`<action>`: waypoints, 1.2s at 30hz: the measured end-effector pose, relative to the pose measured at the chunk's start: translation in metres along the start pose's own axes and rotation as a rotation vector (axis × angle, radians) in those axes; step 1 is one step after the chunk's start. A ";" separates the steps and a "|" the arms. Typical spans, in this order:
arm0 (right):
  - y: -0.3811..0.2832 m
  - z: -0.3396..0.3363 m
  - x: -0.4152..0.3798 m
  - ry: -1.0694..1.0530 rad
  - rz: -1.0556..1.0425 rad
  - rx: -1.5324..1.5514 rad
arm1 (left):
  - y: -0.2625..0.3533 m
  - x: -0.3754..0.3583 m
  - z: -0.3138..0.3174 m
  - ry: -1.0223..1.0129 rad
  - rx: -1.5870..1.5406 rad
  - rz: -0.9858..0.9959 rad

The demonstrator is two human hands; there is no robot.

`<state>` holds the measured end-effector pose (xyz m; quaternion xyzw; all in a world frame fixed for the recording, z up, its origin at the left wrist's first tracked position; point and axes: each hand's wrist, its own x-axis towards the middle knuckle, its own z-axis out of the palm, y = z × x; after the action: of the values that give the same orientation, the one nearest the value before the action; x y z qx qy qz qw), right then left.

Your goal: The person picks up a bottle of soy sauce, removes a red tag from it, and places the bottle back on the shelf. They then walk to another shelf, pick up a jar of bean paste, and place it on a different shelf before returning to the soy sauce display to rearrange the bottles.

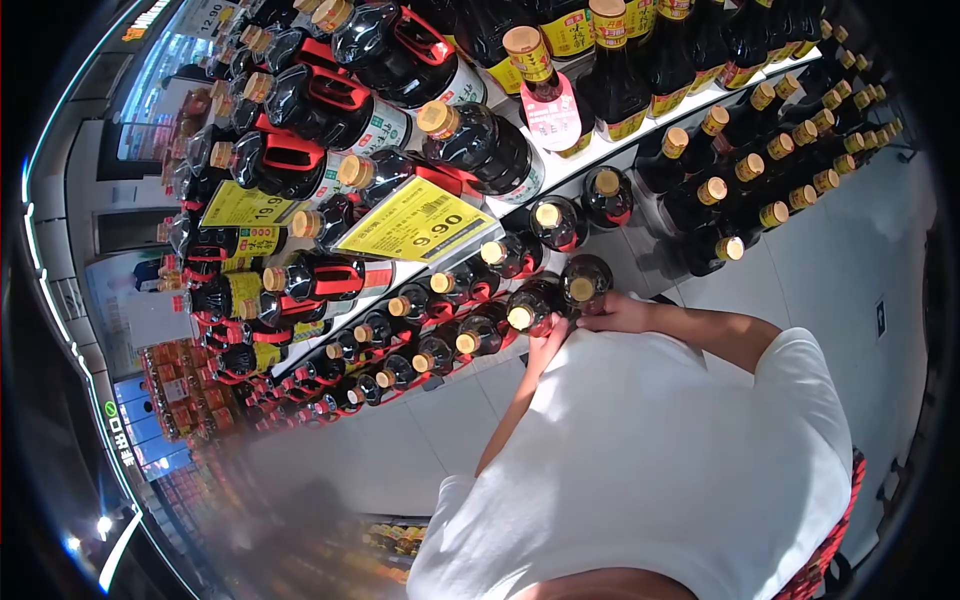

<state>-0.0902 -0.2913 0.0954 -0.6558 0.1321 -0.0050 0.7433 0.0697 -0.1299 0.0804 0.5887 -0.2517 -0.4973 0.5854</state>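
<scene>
My left hand (548,343) is closed on the near side of a dark sauce bottle (540,300) with a yellow cap. Right beside it, my right hand (618,314) has its fingers round the lower side of a second dark bottle (592,272), also yellow-capped. Both bottles stand side by side in front of my white shirt, at the edge of a row of similar bottles. The far fingers of both hands are partly hidden by the bottles. Just beyond stand two more capped bottles, one of them a round dark bottle (607,200).
A white shelf (625,135) above carries large red-handled jugs (480,150) and yellow-labelled bottles (610,80). A yellow price tag (418,222) juts from its edge. Low down stand rows of bottles, at left (435,350) and right (715,190), over the tiled floor (800,270).
</scene>
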 end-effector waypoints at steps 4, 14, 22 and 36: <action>0.009 -0.001 0.013 0.236 -0.115 -0.267 | -0.001 0.005 0.004 0.097 0.005 0.037; 0.002 0.002 0.017 0.384 -0.332 -0.254 | -0.004 0.011 0.002 0.097 0.116 0.146; 0.013 -0.003 0.018 0.312 -0.256 -0.292 | -0.014 0.007 -0.001 0.117 0.138 0.111; 0.018 -0.004 0.021 0.304 -0.329 -0.322 | -0.002 0.004 0.008 0.193 0.137 0.088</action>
<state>-0.0738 -0.2969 0.0729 -0.7699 0.1330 -0.2031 0.5903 0.0636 -0.1370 0.0792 0.6610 -0.2530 -0.3938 0.5865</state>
